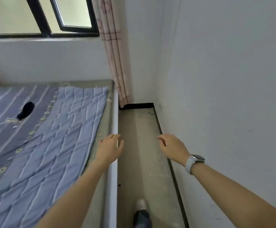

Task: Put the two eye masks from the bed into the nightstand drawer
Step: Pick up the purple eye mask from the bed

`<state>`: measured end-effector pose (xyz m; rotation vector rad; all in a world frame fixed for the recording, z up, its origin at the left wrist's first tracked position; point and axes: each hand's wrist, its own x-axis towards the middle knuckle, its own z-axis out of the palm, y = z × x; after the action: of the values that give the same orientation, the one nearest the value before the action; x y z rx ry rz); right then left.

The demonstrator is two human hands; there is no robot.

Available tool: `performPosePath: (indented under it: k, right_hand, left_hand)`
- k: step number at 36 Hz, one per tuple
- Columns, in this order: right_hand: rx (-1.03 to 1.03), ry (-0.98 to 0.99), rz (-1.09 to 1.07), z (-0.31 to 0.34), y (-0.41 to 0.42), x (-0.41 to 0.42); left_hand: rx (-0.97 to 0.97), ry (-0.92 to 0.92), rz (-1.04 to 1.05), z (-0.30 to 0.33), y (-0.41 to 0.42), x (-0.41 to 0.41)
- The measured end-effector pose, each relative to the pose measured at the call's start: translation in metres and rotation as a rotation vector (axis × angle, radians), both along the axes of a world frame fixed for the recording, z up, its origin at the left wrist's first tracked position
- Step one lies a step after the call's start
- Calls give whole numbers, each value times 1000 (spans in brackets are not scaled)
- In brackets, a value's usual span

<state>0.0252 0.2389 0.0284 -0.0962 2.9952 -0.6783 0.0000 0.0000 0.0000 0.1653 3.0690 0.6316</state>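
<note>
One dark eye mask (26, 110) lies on the blue striped bedspread (65, 129) at the left, far from both hands. No second mask and no nightstand show in this view. My left hand (110, 149) hovers over the bed's right edge, fingers loosely apart, holding nothing. Over the narrow floor strip, my right hand (172, 148) is also empty with its fingers curled a little; a white watch sits on that wrist.
A white bed rail (115, 122) runs along the bed's right side. Between it and the white wall (224, 96) lies a narrow grey floor aisle (139, 145), where my foot (141, 205) shows. A pink curtain (116, 63) hangs in the corner under the window.
</note>
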Motion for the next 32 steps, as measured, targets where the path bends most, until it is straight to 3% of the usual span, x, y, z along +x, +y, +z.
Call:
performPosePath:
  k: [11,20,32]
  right_hand:
    - [-45,-74,265,-7,-76,-262]
    - [-23,-137,432,-16,-141,-426]
    - [31,-325,822,-100,-293,-673]
  left_hand:
    - [84,-36,295,-12,-57,-201]
    - [192,-82,466,-11,-114,-339]
    - [320,-191,962,-106,-234,-493]
